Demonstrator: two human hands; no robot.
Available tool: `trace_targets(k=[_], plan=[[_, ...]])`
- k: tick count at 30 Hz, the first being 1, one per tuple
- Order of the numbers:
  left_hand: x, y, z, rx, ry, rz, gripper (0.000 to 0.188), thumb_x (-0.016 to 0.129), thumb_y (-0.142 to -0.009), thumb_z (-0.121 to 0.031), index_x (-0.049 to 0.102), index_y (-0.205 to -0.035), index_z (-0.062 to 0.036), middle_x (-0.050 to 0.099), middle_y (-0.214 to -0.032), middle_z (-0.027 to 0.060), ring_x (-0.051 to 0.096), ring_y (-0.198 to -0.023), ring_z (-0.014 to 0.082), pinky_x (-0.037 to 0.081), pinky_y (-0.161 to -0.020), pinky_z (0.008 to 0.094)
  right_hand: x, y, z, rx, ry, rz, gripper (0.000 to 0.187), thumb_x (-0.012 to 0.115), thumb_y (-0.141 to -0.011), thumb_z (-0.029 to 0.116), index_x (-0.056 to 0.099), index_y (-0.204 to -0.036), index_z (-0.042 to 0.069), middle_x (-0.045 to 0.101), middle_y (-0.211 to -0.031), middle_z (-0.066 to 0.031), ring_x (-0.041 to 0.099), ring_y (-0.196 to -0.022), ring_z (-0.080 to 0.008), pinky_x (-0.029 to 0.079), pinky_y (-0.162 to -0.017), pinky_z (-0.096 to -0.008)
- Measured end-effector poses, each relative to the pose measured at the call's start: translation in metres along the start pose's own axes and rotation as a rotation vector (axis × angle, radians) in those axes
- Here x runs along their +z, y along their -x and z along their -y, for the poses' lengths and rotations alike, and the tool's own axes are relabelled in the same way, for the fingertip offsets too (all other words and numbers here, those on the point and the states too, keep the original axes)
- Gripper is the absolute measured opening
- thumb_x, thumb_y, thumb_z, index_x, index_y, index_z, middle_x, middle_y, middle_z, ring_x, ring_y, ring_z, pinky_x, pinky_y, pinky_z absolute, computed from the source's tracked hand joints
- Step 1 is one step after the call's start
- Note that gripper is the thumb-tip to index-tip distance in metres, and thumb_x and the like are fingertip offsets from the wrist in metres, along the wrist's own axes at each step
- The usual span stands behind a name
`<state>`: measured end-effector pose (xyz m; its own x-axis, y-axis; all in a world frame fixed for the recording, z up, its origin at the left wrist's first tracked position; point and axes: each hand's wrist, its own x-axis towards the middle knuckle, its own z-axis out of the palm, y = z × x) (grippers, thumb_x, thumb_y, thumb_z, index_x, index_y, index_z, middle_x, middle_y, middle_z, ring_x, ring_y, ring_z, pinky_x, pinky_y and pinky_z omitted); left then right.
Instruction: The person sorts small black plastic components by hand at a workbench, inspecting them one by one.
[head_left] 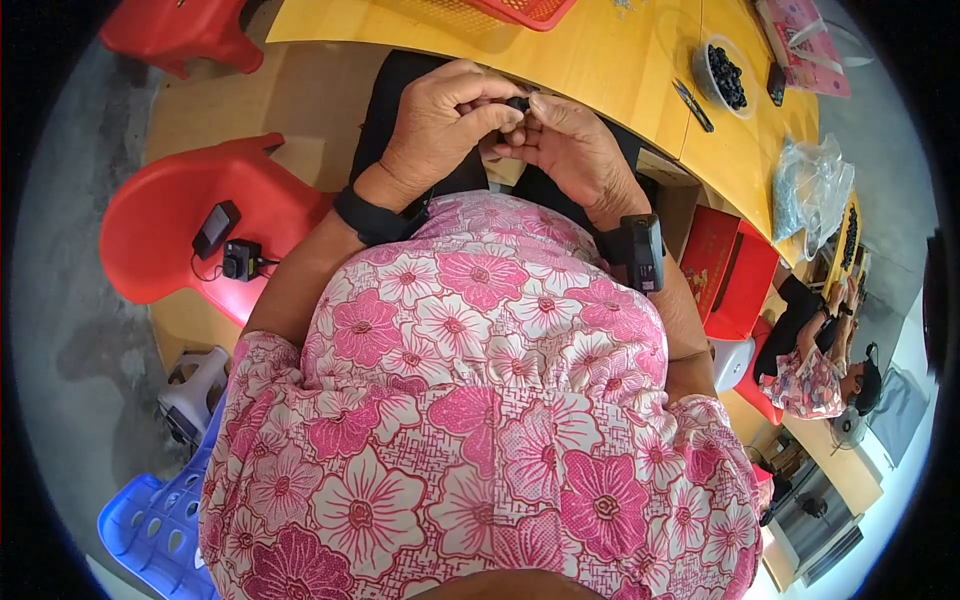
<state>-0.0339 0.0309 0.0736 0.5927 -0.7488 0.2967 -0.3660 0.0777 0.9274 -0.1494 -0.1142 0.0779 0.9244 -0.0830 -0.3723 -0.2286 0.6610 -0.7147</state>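
Note:
My left hand (447, 112) and my right hand (575, 150) meet in front of me, just off the near edge of the yellow table (600, 60). Pinched between the fingertips of both is a small black piece (517, 103); its exact kind is too small to make out. The left thumb and forefinger grip it from one side, the right thumb and fingers from the other. A clear round tub (707, 75) on the table to the right holds many small black pieces (728, 78). Beside it lies a dark slim tool (693, 106), perhaps small snips.
A red basket (528, 12) sits at the table's far side. A clear plastic bag (815, 190) rests on the right end. Red chairs (160, 230) stand at my left, one bearing small black devices (240, 258). Another person (812, 370) works at far right.

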Motion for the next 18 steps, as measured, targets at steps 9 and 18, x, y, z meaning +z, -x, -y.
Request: trace_targets(k=[9,18], plan=[[0.001,0.001,-0.002,-0.037,0.085,-0.033,0.015,0.069,-0.076,-0.003,0.069,-0.091,-0.0027,0.060,-0.076,0.0014,0.055,-0.063,0.0061,0.046,-0.058,0.0203,0.002,-0.002,0.000,-0.050,0.066,0.065,0.029,0.053,-0.094,0.029,0.059,-0.097,0.000,0.054,-0.077,-0.0012,0.051,-0.070,-0.0112,0.049,-0.075,-0.0302],[0.004,0.003,0.010,-0.047,0.112,0.028,0.019,0.062,-0.084,-0.004,0.066,-0.102,-0.0001,0.061,-0.085,0.0035,0.059,-0.068,0.0057,0.050,-0.057,0.0198,0.002,-0.004,-0.006,-0.037,-0.177,0.125,0.028,0.050,-0.095,0.027,0.052,-0.104,0.001,0.048,-0.077,-0.0003,0.049,-0.069,-0.0115,0.049,-0.073,-0.0293]])
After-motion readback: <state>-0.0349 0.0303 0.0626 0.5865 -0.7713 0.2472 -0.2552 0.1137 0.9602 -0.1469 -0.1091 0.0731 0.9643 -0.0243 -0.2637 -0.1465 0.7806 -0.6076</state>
